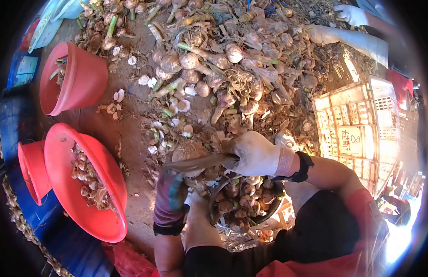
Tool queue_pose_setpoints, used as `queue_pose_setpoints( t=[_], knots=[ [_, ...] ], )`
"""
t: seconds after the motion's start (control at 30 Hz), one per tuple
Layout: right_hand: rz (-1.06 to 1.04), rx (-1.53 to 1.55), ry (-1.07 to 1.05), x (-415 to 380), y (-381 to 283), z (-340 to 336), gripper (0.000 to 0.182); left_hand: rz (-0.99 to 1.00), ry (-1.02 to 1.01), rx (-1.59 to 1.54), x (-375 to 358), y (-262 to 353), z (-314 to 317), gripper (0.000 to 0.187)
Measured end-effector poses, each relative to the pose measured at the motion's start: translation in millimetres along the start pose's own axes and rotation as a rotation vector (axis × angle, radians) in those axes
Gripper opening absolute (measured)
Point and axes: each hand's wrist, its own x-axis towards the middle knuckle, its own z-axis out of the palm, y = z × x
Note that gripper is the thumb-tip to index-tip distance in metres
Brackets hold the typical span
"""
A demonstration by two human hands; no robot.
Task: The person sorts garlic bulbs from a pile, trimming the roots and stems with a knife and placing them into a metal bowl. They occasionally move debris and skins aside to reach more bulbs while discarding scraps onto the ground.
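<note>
My right hand (257,152), in a white glove, is closed around one end of a long flat grey-brown blade-like strip (200,162). The strip stretches left to the top of my left hand (170,196), which wears a purple and teal glove. My left fingers are curled in, and I cannot tell what they hold. Just below the strip, between my legs, stands a dark round bucket (213,210) filled with trimmed garlic bulbs (246,201). Beyond both hands spreads a big heap of garlic (209,69) with dry stalks and roots.
To the left lie a tilted red basin (61,184) holding garlic bits, a small red bucket (31,166) and a pink bucket (87,76). A plastic crate (347,129) stands at the right. Another person's white-gloved hand (352,15) shows at the top right.
</note>
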Motion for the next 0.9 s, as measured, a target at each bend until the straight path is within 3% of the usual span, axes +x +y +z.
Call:
queue_pose_setpoints(
  t=[0.03,0.07,0.13,0.17,0.23,0.3,0.43,0.47,0.5,0.53,0.6,0.63,0.7,0.73,0.8,0.83,0.9],
  knots=[
    [-0.012,-0.076,-0.018,-2,-3,1,0.02,-0.239,-0.014,-0.292,-8,4,8,0.037],
    [0.015,-0.173,-0.071,-4,-4,2,0.019,-0.24,-0.014,-0.296,-12,9,10,0.037],
    [0.002,-0.181,-0.102,-5,-16,-4,0.019,0.094,-0.031,0.229,-17,23,8,0.043],
    [-0.013,-0.188,-0.131,-4,-22,-7,0.019,0.094,-0.032,0.224,-17,29,10,0.043],
    [-0.063,-0.208,-0.099,-3,-29,-5,0.02,-0.369,0.092,-0.504,-13,36,17,0.048],
    [-0.104,-0.215,-0.077,-5,-31,3,0.021,-0.409,0.083,-0.444,-18,28,20,0.05],
    [0.018,-0.232,-0.177,-1,-33,14,0.019,-0.537,0.092,-0.134,-47,-1,23,0.055],
    [-0.042,-0.253,-0.125,-2,-28,19,0.019,-0.695,0.266,-0.481,-55,-9,29,0.049],
    [-0.091,-0.266,-0.074,-5,-25,24,0.019,-0.716,0.256,-0.472,-53,4,29,0.049],
    [-0.015,-0.231,-0.058,-4,-23,26,0.02,-0.582,0.221,-0.354,-45,19,26,0.039],
    [-0.033,-0.205,-0.047,-8,-16,32,0.021,-0.307,0.146,-0.018,-40,24,23,0.042],
    [-0.06,-0.198,-0.036,-8,-12,33,0.021,-0.31,0.146,-0.015,-38,29,24,0.042],
    [-0.044,-0.184,-0.019,-8,-5,37,0.023,-0.61,0.2,-0.568,-31,46,26,0.041],
    [-0.065,-0.225,-0.035,-5,1,38,0.023,-0.593,0.217,-0.568,-30,48,23,0.041],
    [-0.152,-0.289,-0.041,-2,11,30,0.018,0.118,0.1,0.2,-31,53,15,0.035],
    [-0.172,-0.319,-0.02,0,25,22,0.018,0.153,0.122,0.206,-32,51,13,0.035],
    [0.597,-0.036,0.077,6,42,10,0.022,-0.177,0.209,-0.363,-54,32,5,0.037]
  ],
)
